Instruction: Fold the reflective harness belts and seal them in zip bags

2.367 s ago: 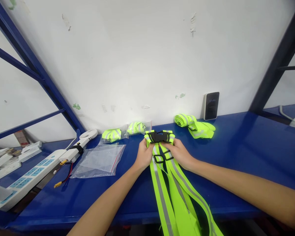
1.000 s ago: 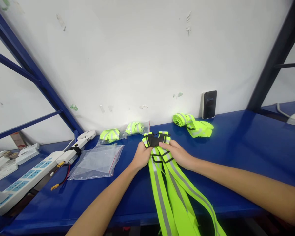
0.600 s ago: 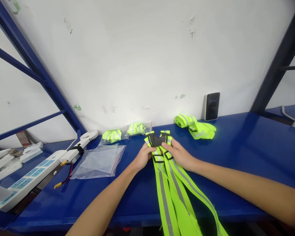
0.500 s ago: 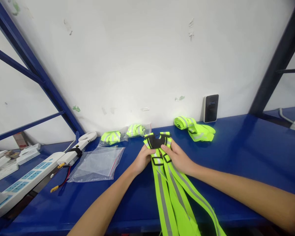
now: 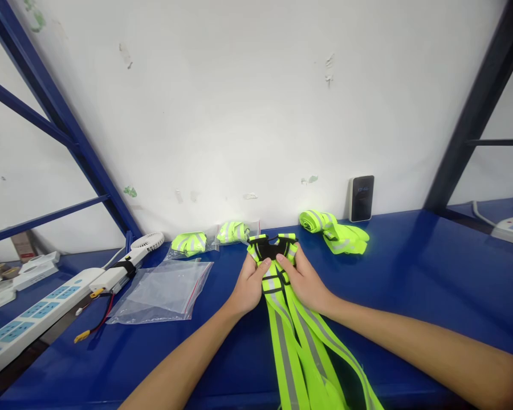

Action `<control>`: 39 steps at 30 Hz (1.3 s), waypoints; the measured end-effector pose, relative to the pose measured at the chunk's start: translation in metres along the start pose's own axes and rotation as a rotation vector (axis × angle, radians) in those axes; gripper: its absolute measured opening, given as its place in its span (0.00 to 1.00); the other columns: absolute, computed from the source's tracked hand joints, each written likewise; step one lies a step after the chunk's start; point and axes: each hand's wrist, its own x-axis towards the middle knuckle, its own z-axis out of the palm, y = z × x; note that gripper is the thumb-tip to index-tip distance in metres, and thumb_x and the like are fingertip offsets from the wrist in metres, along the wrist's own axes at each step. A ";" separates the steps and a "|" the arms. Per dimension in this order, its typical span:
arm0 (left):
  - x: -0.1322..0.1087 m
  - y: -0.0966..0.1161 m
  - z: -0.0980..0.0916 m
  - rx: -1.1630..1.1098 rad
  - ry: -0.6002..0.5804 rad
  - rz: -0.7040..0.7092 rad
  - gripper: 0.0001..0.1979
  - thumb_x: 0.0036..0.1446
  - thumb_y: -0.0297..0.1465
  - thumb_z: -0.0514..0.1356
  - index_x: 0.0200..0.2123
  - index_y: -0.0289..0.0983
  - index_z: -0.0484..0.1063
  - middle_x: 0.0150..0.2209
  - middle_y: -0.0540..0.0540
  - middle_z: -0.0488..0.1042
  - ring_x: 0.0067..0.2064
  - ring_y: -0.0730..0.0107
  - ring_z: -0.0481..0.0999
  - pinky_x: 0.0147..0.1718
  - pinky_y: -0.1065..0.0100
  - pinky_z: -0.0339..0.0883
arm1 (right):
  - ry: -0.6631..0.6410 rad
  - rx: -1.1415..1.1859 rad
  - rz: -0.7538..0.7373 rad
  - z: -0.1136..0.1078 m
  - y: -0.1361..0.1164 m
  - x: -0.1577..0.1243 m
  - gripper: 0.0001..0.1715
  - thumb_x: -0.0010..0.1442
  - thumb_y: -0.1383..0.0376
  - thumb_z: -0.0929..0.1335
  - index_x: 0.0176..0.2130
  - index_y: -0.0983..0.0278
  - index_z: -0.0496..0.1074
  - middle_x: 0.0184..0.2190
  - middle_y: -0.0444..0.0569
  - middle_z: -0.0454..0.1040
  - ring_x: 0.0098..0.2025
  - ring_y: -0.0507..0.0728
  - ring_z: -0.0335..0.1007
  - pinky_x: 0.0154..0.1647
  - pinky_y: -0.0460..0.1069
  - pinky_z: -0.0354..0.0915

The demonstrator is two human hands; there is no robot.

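Note:
Both of my hands grip a neon yellow reflective vest (image 5: 285, 341) made of straps with grey stripes. My left hand (image 5: 250, 285) is closed on the left side of its black middle piece, thumb on top. From the other side my right hand (image 5: 305, 282) pinches it, its thumb near the left one. Black buckles sit on the straps just below the thumbs. The long straps hang toward me over the table's front edge, their ends out of view. Beyond my hands, right of them, lies a loosely rolled neon reflective strap bundle (image 5: 346, 238).
Two bagged neon bundles, one left (image 5: 188, 243) and one right (image 5: 233, 232), lie by the wall. Nearer are flat clear zip bags (image 5: 162, 290). At left are a power strip (image 5: 38, 313), a small white fan (image 5: 147, 241) and a yellow-ended cable (image 5: 83, 336). A dark-screened device (image 5: 361, 198) leans on the wall.
My left thumb has come up onto the black piece, close to the right thumb. Both hands still hold the vest in nearly the same place. The view has shifted slightly.

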 end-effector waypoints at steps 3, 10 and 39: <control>0.001 -0.004 -0.002 0.042 -0.007 0.018 0.26 0.60 0.37 0.61 0.60 0.39 0.63 0.56 0.42 0.72 0.58 0.58 0.69 0.60 0.59 0.57 | -0.032 0.112 0.035 0.000 0.002 0.003 0.22 0.60 0.62 0.67 0.53 0.59 0.63 0.54 0.48 0.72 0.56 0.58 0.68 0.59 0.53 0.60; -0.002 -0.006 -0.004 0.179 -0.055 0.075 0.25 0.63 0.38 0.57 0.62 0.40 0.60 0.56 0.42 0.71 0.59 0.57 0.68 0.60 0.57 0.57 | -0.035 0.084 0.086 -0.004 0.003 0.007 0.18 0.56 0.59 0.70 0.45 0.66 0.74 0.43 0.52 0.79 0.47 0.64 0.73 0.47 0.53 0.66; -0.010 0.005 0.004 0.432 0.015 0.228 0.21 0.66 0.39 0.53 0.58 0.38 0.63 0.56 0.41 0.69 0.58 0.57 0.67 0.58 0.60 0.58 | 0.017 0.013 0.100 -0.002 -0.005 0.001 0.17 0.59 0.57 0.67 0.39 0.68 0.77 0.35 0.50 0.79 0.42 0.65 0.72 0.42 0.52 0.64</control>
